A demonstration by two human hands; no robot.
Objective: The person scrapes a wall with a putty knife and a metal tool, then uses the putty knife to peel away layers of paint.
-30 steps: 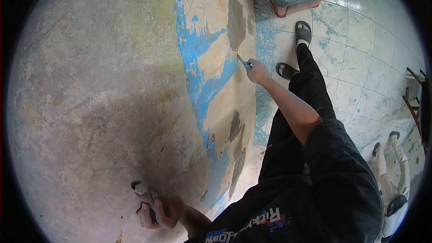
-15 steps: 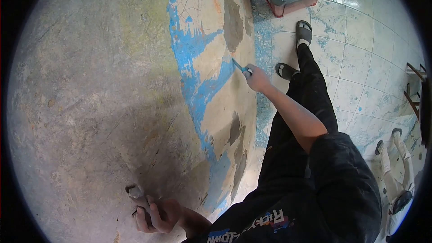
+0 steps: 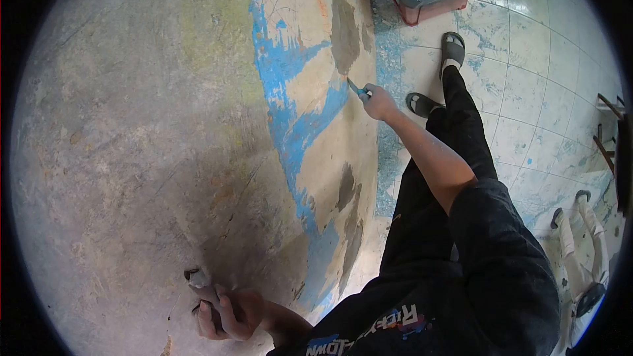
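Scraping paint off the wall point(image 3: 132, 158), that's my read of the step on the head cam, the only view here. Right hand point(image 3: 379, 103) is clamped on a scraper point(image 3: 357, 88), its tip at the wall just beyond the fingers, where a blue streak point(image 3: 322, 118) meets the bottom end of a grey patch point(image 3: 345, 34). Left hand point(image 3: 231, 316) is well apart from that grip, fingers curled around a dusty grey thing point(image 3: 200, 281); can't tell what it is. Feet in sandals point(image 3: 423, 104) are on the floor side of the right hand.

Next move, I'd say, calls for a low blade angle and steady pressure so the patch edge doesn't chip.

Compared with half a second ago, the scraper tip sits a touch closer to the grey patch. Left hand looks about the same, same hold.
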